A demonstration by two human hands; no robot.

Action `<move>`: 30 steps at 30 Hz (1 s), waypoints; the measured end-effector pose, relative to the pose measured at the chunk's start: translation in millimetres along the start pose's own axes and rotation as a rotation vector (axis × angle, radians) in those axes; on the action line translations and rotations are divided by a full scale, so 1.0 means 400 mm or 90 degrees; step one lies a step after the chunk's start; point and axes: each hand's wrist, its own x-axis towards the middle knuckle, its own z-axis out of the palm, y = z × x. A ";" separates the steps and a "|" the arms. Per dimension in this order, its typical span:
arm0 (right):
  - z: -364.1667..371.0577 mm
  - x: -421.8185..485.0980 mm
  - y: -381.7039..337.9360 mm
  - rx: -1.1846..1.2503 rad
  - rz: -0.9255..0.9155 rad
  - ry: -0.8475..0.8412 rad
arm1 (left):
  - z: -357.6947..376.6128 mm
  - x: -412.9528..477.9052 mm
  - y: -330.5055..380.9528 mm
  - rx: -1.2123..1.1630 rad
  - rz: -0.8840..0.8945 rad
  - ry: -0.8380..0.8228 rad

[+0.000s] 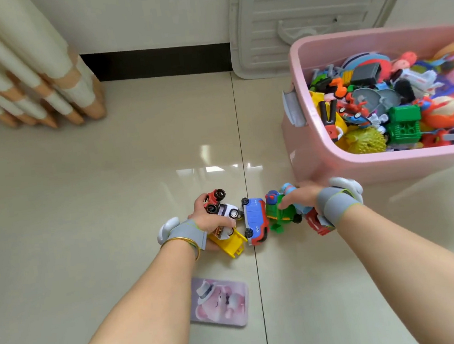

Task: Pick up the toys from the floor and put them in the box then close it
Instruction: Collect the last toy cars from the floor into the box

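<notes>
A cluster of small toy vehicles lies on the tiled floor between my hands. My left hand (pixel 207 219) curls round a white toy car (pixel 229 210), with a red big-wheeled car (pixel 214 199) above it and a yellow vehicle (pixel 229 243) beneath. A blue and red car (pixel 255 221) lies on its side in the middle. My right hand (pixel 300 196) grips a green toy truck (pixel 280 214); a red toy (pixel 315 222) shows under its wrist. The pink box (pixel 330 171), full of mixed toys, stands open at the right.
The box's grey lid (pixel 309 7) leans against the wall behind the box. A pink flat tin with a bear picture (pixel 221 302) lies on the floor near my left forearm. Cream and tan curtain folds (pixel 26 81) hang at the far left.
</notes>
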 end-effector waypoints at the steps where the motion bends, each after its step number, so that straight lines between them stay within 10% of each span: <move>1: 0.002 0.002 0.004 0.028 -0.008 -0.019 | 0.000 -0.019 0.002 -0.048 -0.004 -0.009; 15: 0.107 -0.034 0.120 0.655 0.044 -0.342 | 0.033 -0.052 -0.048 -0.199 -0.043 -0.015; 30: 0.169 -0.103 0.006 0.939 -0.088 -0.365 | 0.022 -0.096 -0.010 -0.399 0.024 -0.025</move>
